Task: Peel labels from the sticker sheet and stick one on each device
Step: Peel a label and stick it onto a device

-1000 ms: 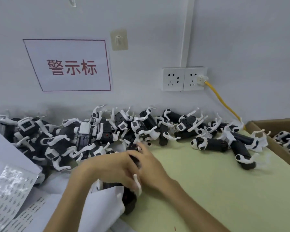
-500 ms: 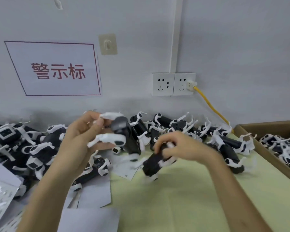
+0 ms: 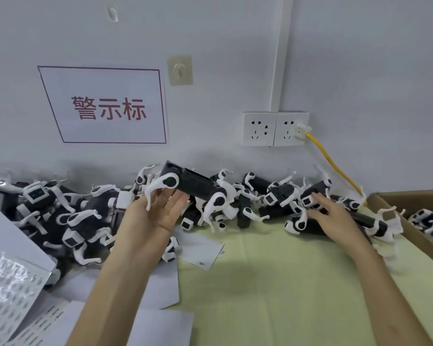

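Around the double socket (image 3: 260,128)
A yellow cable (image 3: 331,165) is trailing from it; a sign (image 3: 105,106) is hanging to its left.

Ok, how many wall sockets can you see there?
2. The left socket is empty, and the right socket next to it has the yellow cable plugged in. None seems hidden.

Factory labelling bench (image 3: 285,283): heaped devices (image 3: 60,216), sticker sheets (image 3: 8,295).

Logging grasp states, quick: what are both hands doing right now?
Left hand: open, black-and-white device resting on its straight fingers.
Right hand: open, palm down, touching a pile device.
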Demonstrator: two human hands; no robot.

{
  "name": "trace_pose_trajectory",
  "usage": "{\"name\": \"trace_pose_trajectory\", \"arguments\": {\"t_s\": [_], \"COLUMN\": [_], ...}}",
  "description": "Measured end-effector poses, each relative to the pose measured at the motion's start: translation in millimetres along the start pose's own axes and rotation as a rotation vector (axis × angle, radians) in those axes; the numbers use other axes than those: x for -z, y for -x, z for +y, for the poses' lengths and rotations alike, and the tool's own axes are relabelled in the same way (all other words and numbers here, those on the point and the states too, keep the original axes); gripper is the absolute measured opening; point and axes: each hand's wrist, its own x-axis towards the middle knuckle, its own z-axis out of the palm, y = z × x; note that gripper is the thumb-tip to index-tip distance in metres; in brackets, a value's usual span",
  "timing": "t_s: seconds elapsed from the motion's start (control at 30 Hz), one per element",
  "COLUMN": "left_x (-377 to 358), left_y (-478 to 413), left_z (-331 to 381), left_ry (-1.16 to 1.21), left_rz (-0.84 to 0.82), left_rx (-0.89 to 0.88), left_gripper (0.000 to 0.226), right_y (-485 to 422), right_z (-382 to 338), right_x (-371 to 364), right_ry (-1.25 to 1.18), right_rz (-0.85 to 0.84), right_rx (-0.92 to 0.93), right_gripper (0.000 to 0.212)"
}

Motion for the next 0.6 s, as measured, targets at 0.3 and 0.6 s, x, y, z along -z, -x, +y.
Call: {"name": "trace_pose_trajectory", "arguments": {"t_s": [0.3, 0.6], "left_x": [-9, -24], "left_y": [10, 30], "left_z": [-19, -65], "left_ry": [0.096, -0.657], "left_rz": [-0.094, -0.373], "left_rx": [-0.151, -0.656], "left_gripper": [0.024, 0.011], "right_y": [45, 81], "right_z": [-103, -140], "right_x": [12, -39], "right_ry": [-0.728, -0.827], "right_rz": [-0.245, -0.739], "right_rx": [0.043, 0.105], "right_gripper": [0.025, 0.052]}}
